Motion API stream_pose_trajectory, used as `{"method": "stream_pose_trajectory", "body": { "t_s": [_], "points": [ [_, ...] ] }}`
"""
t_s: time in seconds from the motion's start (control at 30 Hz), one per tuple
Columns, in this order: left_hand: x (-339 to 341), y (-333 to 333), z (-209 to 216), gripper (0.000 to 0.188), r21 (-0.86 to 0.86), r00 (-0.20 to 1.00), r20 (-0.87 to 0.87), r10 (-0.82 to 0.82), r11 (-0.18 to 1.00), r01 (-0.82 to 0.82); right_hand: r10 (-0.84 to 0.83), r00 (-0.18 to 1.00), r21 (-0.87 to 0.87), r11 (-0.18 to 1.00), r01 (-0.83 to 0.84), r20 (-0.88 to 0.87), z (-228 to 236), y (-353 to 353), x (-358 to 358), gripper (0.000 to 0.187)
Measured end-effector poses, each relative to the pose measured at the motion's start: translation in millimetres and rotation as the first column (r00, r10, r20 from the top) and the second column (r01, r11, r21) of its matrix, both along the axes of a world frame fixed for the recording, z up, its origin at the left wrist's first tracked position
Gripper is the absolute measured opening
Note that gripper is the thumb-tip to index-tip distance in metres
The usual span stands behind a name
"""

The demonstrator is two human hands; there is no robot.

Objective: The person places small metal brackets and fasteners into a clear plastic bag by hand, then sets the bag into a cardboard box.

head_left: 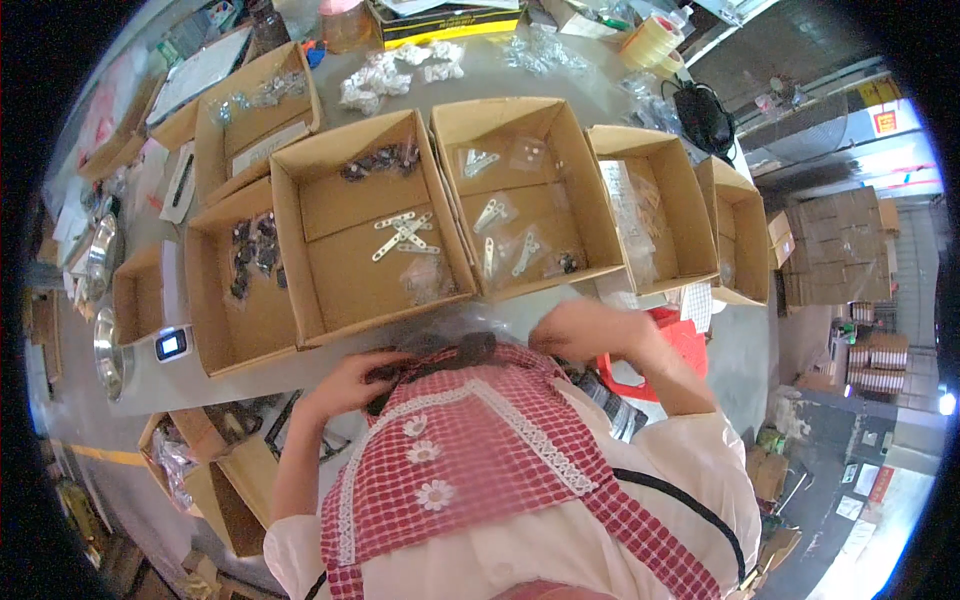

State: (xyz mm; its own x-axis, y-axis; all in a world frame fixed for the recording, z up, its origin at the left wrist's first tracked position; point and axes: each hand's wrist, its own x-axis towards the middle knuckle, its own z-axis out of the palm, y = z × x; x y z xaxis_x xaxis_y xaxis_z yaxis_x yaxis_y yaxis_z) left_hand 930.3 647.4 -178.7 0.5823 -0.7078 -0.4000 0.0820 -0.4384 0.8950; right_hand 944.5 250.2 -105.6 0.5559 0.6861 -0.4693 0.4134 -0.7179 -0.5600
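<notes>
At the table's near edge, against my red checked apron, lies a dark black bundle (470, 348) whose kind I cannot make out. Clear plastic film (485, 322) shows just beyond it. My left hand (358, 382) is at the left end of the bundle, its fingers curled over a black part. To the right of the bundle hovers my right hand (575, 330), smeared by motion, so its fingers and anything in them cannot be made out. Ahead of my hands, a cardboard box (345, 285) contains pale flat metal strips (405, 236) and small dark parts (380, 162).
Another cardboard box (525, 255) with small bagged parts stands beside it, and more boxes line both sides. A red plastic basket (690, 345) is near my right forearm. Metal bowls (108, 350) and a small device with a lit screen (172, 345) are at left.
</notes>
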Motion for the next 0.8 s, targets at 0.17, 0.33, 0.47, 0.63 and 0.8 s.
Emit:
{"method": "stream_pose_trajectory", "body": {
  "t_s": [0.17,0.33,0.47,0.63,0.8],
  "points": [
    [21,-14,79,0.033,0.248,0.999,0.016,-0.035,0.968,0.03,-0.6,0.593,0.134,0.755,0.642,0.537,-3,-21,94,0.026],
    [44,-25,109,0.028,-0.041,0.979,0.162,0.123,0.992,-0.118,-0.315,0.682,-0.314,0.709,0.631,0.661,-102,-40,168,0.025],
    [66,-37,97,0.023,-0.272,0.887,-0.078,0.456,0.846,-0.459,-0.602,0.648,0.331,0.798,0.503,0.467,-27,17,130,0.021],
    [85,-76,59,0.025,-0.391,0.832,-0.16,0.53,0.74,-0.547,-0.551,0.577,0.07,0.757,0.649,0.603,-27,31,135,0.017],
    [92,-91,44,0.029,-0.387,0.881,-0.105,0.461,0.797,-0.463,-0.289,0.826,-0.513,0.671,0.535,0.484,-115,-40,181,0.033]
  ]
}}
